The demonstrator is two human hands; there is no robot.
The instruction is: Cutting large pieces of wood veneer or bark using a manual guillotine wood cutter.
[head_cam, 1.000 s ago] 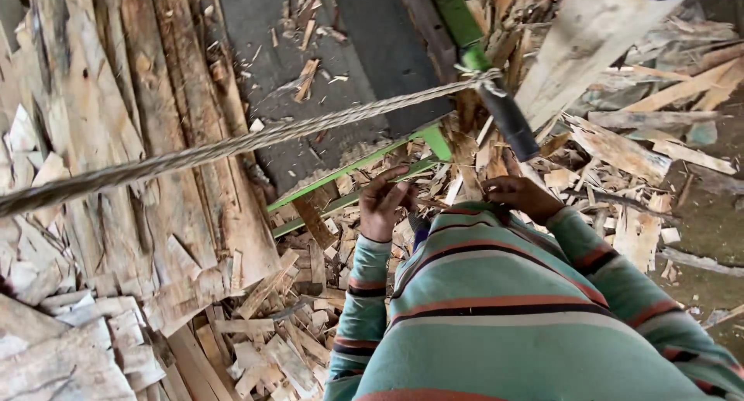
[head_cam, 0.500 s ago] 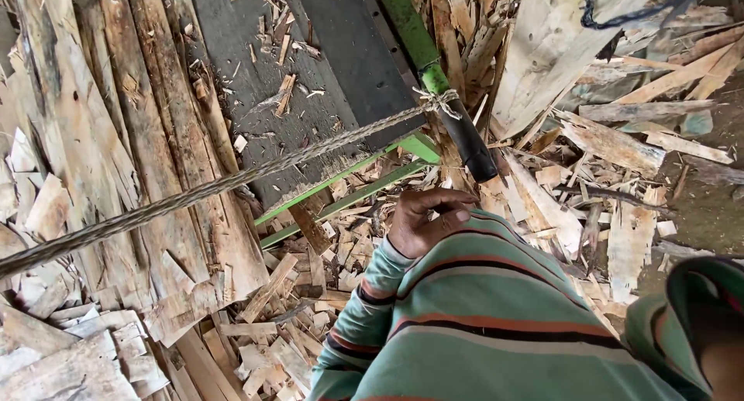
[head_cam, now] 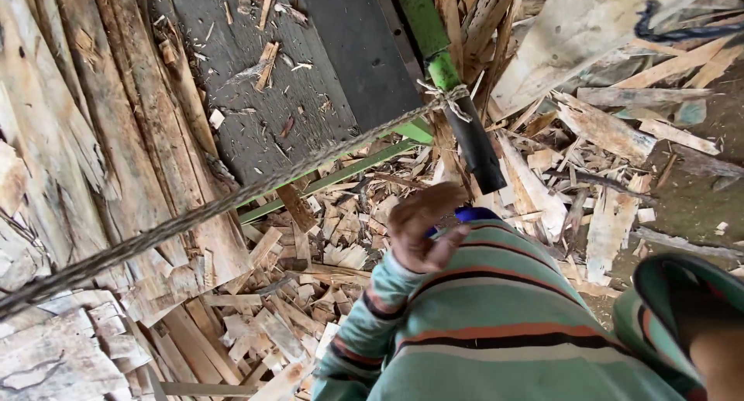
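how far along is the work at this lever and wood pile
Done: short wood scraps lie heaped below the dark board, and a rope is tied to the green lever. In hand: the left hand is curled by a blue thing, off the lever's black grip. Left: long planks lie uncut.

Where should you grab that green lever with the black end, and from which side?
Best guess: the black grip at the lever's lower end. It is round, thicker than the green bar and bare below the rope knot. Come from the near side, where the left hand is; wood scraps crowd the far side.
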